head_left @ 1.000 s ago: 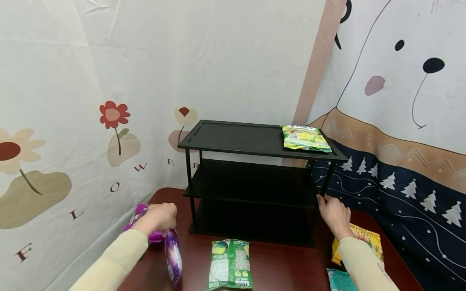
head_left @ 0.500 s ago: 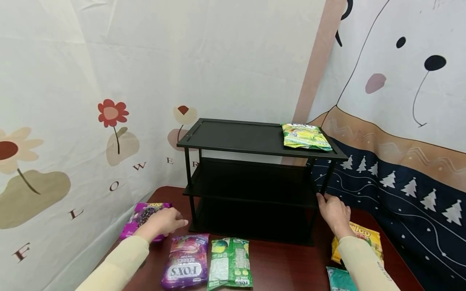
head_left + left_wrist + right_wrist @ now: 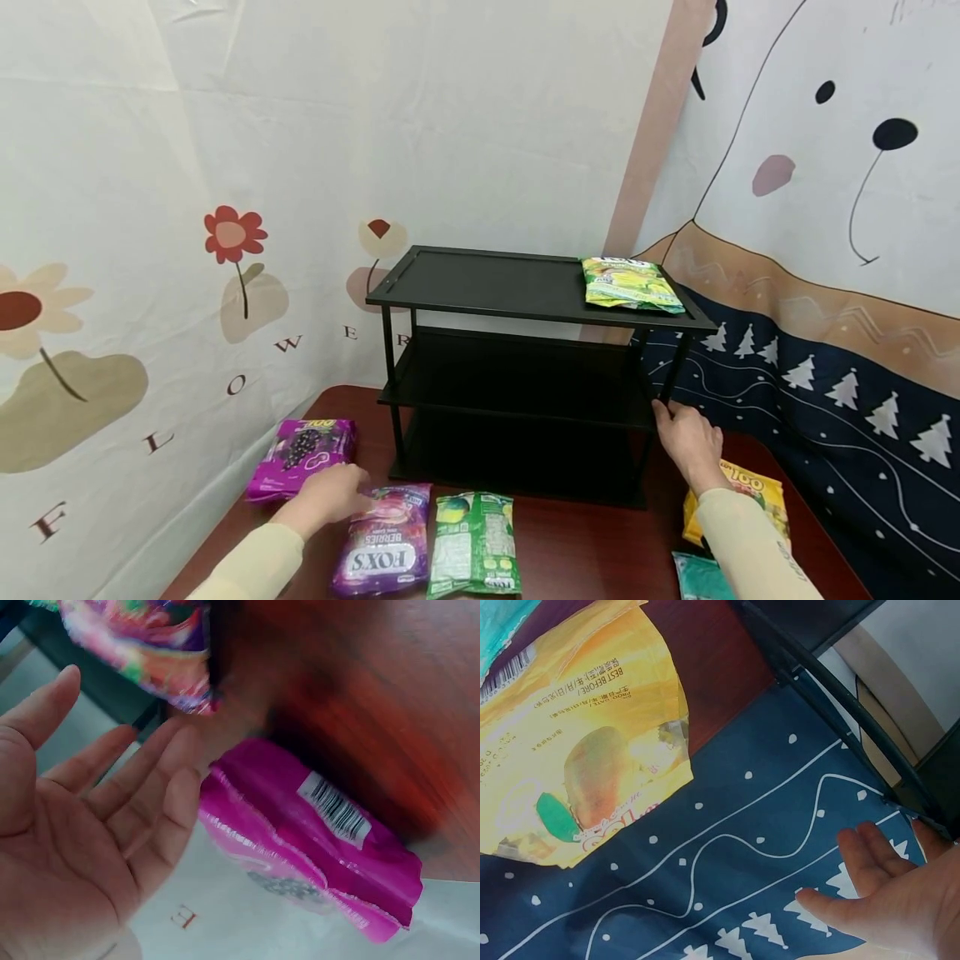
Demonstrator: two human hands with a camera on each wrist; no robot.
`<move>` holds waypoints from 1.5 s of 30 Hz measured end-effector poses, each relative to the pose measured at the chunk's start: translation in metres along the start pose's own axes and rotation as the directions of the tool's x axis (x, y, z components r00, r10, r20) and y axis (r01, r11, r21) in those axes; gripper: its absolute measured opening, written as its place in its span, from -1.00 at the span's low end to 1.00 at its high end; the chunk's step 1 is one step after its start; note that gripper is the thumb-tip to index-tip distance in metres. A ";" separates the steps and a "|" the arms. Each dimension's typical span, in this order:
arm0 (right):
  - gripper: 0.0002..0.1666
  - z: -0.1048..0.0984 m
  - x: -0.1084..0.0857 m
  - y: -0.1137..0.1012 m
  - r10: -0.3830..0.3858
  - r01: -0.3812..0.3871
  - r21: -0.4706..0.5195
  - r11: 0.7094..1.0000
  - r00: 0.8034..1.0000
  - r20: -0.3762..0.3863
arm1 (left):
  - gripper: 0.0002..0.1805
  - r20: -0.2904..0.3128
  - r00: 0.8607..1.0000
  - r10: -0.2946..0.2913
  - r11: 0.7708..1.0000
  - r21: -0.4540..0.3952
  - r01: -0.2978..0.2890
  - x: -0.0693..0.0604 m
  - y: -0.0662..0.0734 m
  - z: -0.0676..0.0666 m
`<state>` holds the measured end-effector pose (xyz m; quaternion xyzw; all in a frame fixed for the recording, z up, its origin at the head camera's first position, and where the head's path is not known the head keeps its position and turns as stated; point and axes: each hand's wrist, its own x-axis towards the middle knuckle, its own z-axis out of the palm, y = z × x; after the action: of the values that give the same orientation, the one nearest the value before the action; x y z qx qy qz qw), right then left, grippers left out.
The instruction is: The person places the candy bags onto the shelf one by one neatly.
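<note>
My left hand (image 3: 330, 498), fingers spread and holding nothing in the left wrist view, is over the near edge of a purple grape candy bag (image 3: 303, 454) and beside a purple FOX'S Berries candy bag (image 3: 384, 542). The grape bag shows its barcode (image 3: 336, 810) close to my fingertips. A green candy bag (image 3: 474, 543) lies right of the Berries bag. My right hand (image 3: 690, 442) grips the black three-tier rack (image 3: 480, 287) at its right front post, by the middle shelf; the thumb is hidden in the right wrist view.
A yellow-green candy bag (image 3: 632, 285) lies on the rack's top shelf at the right. Behind my right forearm are a yellow mango candy bag (image 3: 757, 496) and a teal bag (image 3: 701, 575). Printed cloth (image 3: 300, 125) hangs close behind the table (image 3: 577, 546).
My left hand set the Berries bag down flat beside the green bag and let go, then moved slightly down. My right hand stays at the rack.
</note>
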<state>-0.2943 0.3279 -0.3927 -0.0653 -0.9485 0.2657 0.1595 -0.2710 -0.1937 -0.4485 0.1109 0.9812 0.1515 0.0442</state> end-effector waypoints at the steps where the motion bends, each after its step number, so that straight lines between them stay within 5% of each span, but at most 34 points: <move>1: -0.30 0.000 0.000 0.000 0.000 0.000 -0.001 1.000 1.000 -0.002 | -0.59 -0.001 1.000 0.023 1.000 0.005 -0.023 0.000 0.001 0.004; 8: -0.33 0.003 0.000 0.001 0.018 -0.018 0.005 1.000 1.000 0.007 | -0.42 0.081 0.976 0.203 0.978 0.021 -0.205 0.002 0.014 0.020; 15: -0.25 0.002 -0.001 0.000 0.027 -0.027 -0.003 1.000 0.999 0.025 | -0.41 0.210 0.902 0.377 0.908 0.111 -0.405 0.002 0.028 0.025; 19: -0.22 0.001 -0.001 -0.001 0.029 -0.029 -0.002 1.000 0.999 0.042 | -0.33 0.259 0.882 0.392 0.886 0.151 -0.438 0.002 0.032 0.026; 26: -0.21 0.000 0.000 -0.002 0.019 -0.019 -0.004 1.000 0.999 0.034 | -0.26 0.288 0.906 0.311 0.927 0.117 -0.356 0.001 0.035 0.027; 35: -0.18 -0.001 0.001 -0.001 0.023 -0.023 -0.007 1.000 0.999 0.035 | -0.35 0.270 0.935 0.231 0.945 0.165 -0.281 -0.001 0.037 0.023; 45: -0.18 -0.001 0.001 -0.001 0.024 -0.024 -0.019 1.000 0.999 0.047 | -0.56 0.120 0.985 0.124 0.935 0.319 -0.156 -0.006 0.031 0.024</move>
<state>-0.2950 0.3276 -0.3906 -0.0720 -0.9536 0.2602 0.1335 -0.2557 -0.1597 -0.4614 0.1936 0.9790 -0.0164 0.0622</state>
